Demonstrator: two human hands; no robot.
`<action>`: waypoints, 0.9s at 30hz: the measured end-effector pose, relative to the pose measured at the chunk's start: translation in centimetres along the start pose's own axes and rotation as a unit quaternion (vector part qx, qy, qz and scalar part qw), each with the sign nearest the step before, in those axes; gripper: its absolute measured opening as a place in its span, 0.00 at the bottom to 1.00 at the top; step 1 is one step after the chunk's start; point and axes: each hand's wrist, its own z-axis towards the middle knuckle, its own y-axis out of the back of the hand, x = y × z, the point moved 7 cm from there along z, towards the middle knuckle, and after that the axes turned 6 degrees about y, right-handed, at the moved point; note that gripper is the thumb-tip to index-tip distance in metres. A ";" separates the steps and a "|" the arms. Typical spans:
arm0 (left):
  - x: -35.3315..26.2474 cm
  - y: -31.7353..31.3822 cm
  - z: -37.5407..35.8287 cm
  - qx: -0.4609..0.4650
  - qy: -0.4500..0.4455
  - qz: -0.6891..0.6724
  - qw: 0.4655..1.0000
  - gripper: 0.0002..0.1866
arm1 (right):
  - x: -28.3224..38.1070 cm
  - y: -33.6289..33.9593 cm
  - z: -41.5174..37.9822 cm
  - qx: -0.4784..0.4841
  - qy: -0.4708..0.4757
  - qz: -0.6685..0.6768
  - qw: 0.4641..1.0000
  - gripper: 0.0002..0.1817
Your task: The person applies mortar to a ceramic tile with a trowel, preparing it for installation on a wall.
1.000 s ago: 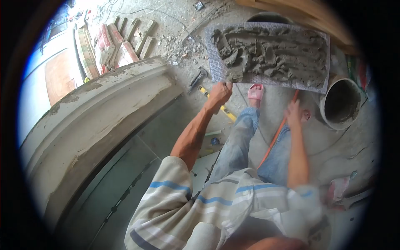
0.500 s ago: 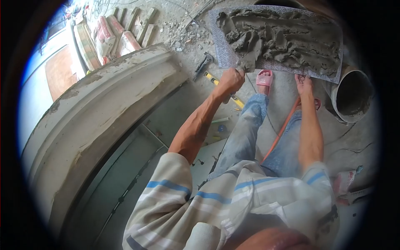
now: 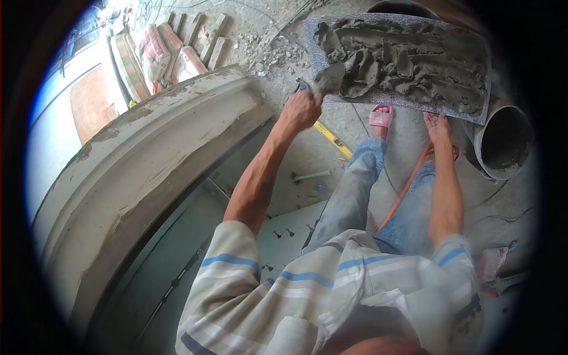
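Observation:
My left hand [image 3: 303, 110] is closed round the handle of a trowel, whose mortar-covered blade [image 3: 330, 78] is at the left part of the tile's near edge. A speckled rectangular tile [image 3: 408, 106] is tilted up, its upper face spread with thick, ridged grey mortar [image 3: 414, 62]. At the near edge, right of the middle, my right hand [image 3: 436, 127] grips the tile from below, palm turned up. The far side of the tile rests near a round pipe-like object [image 3: 402, 7].
A curved concrete ledge [image 3: 160, 136] fills the left side. A yellow level [image 3: 333, 140] lies on the floor near my feet in pink sandals [image 3: 380, 116]. A wide open pipe [image 3: 503, 142] is at the right. Wood pieces [image 3: 214, 38], bags [image 3: 155, 50] and rubble lie at the far left.
My left hand has moved left and slightly down with the trowel, and the blade has turned into clearer view. My right hand keeps its hold, while the whole view has shifted slightly.

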 end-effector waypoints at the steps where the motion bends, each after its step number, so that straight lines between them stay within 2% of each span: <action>1: 0.2 0.2 1.5 -0.001 0.004 0.001 1.000 0.13 | -0.2 -0.4 0.0 0.003 -0.002 -0.001 1.000 0.21; 3: 0.6 0.5 4.3 -0.023 0.075 -0.106 0.991 0.11 | 0.1 0.0 0.1 0.016 -0.011 -0.005 1.000 0.20; 4: 0.8 -0.2 4.9 -0.019 0.073 -0.112 0.991 0.11 | 0.3 0.7 0.1 0.011 -0.010 -0.009 1.000 0.20; 6: 0.5 -1.7 4.7 0.024 -0.002 -0.049 0.999 0.12 | 0.3 0.4 0.4 0.052 -0.032 0.003 0.998 0.18; 9: 1.7 -2.9 3.0 0.021 0.005 0.012 1.000 0.11 | 0.4 0.5 0.8 0.070 -0.032 -0.027 0.997 0.18; 11: 2.6 -4.6 1.8 -0.020 -0.013 0.034 0.999 0.12 | 0.8 0.4 0.5 0.071 -0.029 -0.028 0.997 0.17; 12: 3.9 -5.9 1.2 -0.028 0.028 0.025 0.999 0.12 | 0.5 0.1 0.4 0.071 -0.029 -0.028 0.997 0.17; 13: 2.9 -3.8 -0.4 -0.032 0.074 0.010 0.997 0.13 | -0.4 0.4 0.1 0.071 -0.036 -0.029 0.996 0.17; 14: 1.7 -1.7 -1.5 0.028 0.065 -0.045 0.996 0.14 | -0.6 0.6 0.2 0.075 -0.038 -0.024 0.996 0.17; 15: 2.5 -2.5 -1.2 0.022 0.059 -0.048 0.997 0.14 | 0.3 0.6 0.8 0.078 -0.031 -0.016 0.996 0.17; 17: 6.1 -6.8 -2.4 0.072 0.131 -0.082 0.985 0.14 | 0.7 1.6 1.0 0.081 -0.029 -0.017 0.996 0.16; 18: 4.1 -4.4 -3.7 0.029 0.061 -0.045 0.997 0.16 | 0.3 1.4 1.2 0.091 -0.032 -0.017 0.995 0.16; 19: 3.1 -3.1 -4.5 0.029 0.062 -0.040 0.997 0.16 | -0.1 1.1 1.3 0.099 -0.033 -0.013 0.994 0.16; 21: 2.7 -2.6 -5.4 0.045 0.207 -0.133 0.968 0.18 | 0.2 0.9 0.5 0.101 -0.029 -0.022 0.994 0.15; 23: 2.6 -3.2 -5.2 0.057 0.201 -0.126 0.970 0.17 | 0.7 0.4 -0.4 0.107 -0.024 -0.037 0.993 0.14; 25: 2.4 -3.7 -4.2 0.086 0.142 -0.066 0.984 0.16 | 1.0 0.7 -1.3 0.098 -0.042 -0.064 0.992 0.14; 26: 3.8 -4.4 -4.1 0.084 0.158 -0.052 0.982 0.16 | 1.2 1.2 -2.1 0.098 -0.042 -0.070 0.992 0.14; 27: 4.9 -4.6 -4.2 0.042 0.149 -0.060 0.986 0.16 | 1.5 1.2 -3.2 0.120 -0.038 -0.115 0.985 0.14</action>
